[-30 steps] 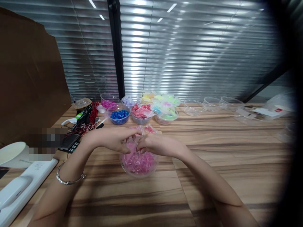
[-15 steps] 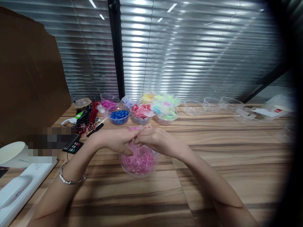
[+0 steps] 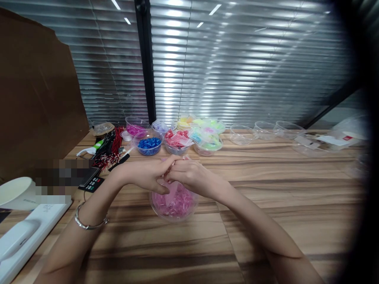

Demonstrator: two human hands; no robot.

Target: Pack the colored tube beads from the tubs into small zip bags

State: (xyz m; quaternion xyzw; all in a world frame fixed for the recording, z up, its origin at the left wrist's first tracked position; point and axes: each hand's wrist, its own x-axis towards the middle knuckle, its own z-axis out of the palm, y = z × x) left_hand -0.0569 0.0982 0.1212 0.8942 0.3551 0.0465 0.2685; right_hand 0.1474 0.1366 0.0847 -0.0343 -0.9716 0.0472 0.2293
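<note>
A round clear tub (image 3: 174, 217) of pink pieces (image 3: 179, 201) stands on the wooden table (image 3: 189, 252). Over its back part, my left hand (image 3: 149, 175) and my right hand (image 3: 189, 175) meet at the fingertips. Between them hangs a pink plastic packet (image 3: 171, 193), its lower part over the pink pieces. The left thumb points down beside the packet, and the other left fingers reach to the right hand. My right fingers are curled in and closed at the packet's upper part. The exact grip is partly hidden.
Behind the hands stand tubs of blue pieces (image 3: 149, 145), red packets (image 3: 178, 139) and pastel packets (image 3: 209, 140). Clear tubs (image 3: 242, 135) are at the back right. Wires (image 3: 111, 144), a keypad device (image 3: 94, 184), a white cup (image 3: 19, 193) and a power strip (image 3: 47, 221) lie left.
My right hand has shifted slightly left, closer against the left fingers. The left index finger has risen over the right fingers, and the packet's lower part has swung a little right.
</note>
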